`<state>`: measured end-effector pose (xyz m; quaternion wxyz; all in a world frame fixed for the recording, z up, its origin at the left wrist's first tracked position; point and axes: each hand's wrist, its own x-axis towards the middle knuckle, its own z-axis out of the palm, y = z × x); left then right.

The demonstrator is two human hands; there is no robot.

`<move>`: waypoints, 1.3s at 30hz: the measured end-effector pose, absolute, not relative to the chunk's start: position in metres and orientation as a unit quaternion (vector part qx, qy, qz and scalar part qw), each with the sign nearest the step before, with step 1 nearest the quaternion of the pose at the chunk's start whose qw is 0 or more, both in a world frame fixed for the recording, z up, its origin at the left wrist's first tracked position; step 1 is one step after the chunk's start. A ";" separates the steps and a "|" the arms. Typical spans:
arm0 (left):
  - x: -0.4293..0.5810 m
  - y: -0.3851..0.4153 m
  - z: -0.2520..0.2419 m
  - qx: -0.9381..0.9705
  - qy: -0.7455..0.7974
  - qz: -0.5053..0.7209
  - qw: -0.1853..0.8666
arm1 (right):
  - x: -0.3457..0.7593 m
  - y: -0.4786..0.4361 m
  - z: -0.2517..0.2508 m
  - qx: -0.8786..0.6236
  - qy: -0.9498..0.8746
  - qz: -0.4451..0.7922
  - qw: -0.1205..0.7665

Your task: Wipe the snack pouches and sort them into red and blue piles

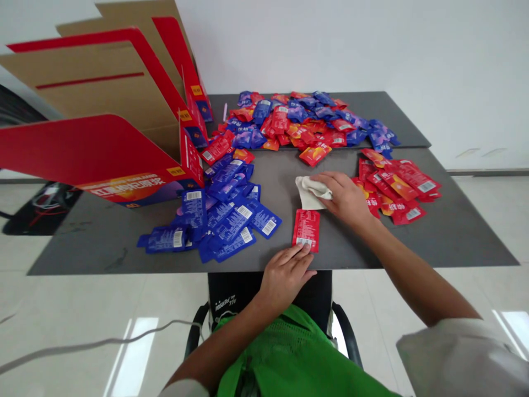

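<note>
A single red packet lies face down near the front edge of the dark grey table. My left hand rests at that edge with its fingertips pressed flat on the packet's near end, fingers stretched out. My right hand lies just beyond and to the right of the packet, its fingers closed on a crumpled white cloth that sits on the table.
Several blue packets lie heaped at the left, several red ones at the right, and a mixed red and blue heap at the back. An open red cardboard box lies on its side at the left.
</note>
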<state>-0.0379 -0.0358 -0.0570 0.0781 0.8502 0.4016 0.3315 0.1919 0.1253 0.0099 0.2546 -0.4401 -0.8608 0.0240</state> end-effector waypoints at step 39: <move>-0.039 -0.036 -0.055 0.847 0.408 0.328 0.091 | 0.191 0.080 0.019 -0.419 -0.850 0.034 0.318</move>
